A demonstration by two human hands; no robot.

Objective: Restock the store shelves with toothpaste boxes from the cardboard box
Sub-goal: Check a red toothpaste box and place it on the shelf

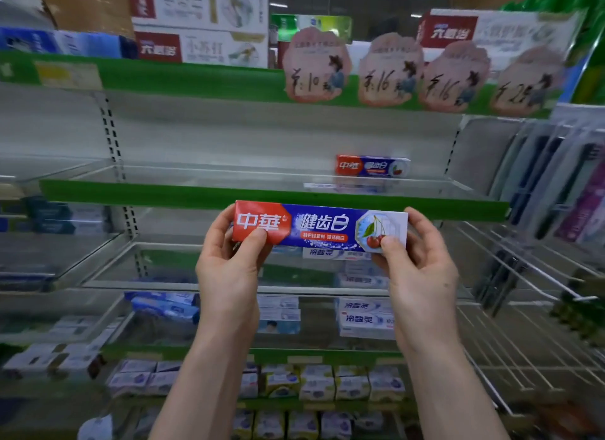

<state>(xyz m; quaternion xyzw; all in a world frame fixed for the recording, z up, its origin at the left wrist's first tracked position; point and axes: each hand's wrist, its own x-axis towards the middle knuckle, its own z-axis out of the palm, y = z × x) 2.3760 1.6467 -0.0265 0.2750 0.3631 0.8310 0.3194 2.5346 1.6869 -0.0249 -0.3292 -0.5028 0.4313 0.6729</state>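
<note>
A red, blue and white toothpaste box [320,225] is held level in front of the green-edged glass shelf [229,195]. My left hand [232,262] grips its red left end, thumb on the front. My right hand [415,262] grips its white right end with the cherry picture. A second box of the same kind [371,166] stands on that shelf at the back right. The cardboard box is out of view.
Pink price tags [389,69] hang from the upper shelf edge, with larger toothpaste cartons [203,23] above. Lower shelves hold white and blue toothpaste boxes [363,318] and small packs [317,384]. Toothbrush packs [563,184] and wire racks [523,308] stand at the right.
</note>
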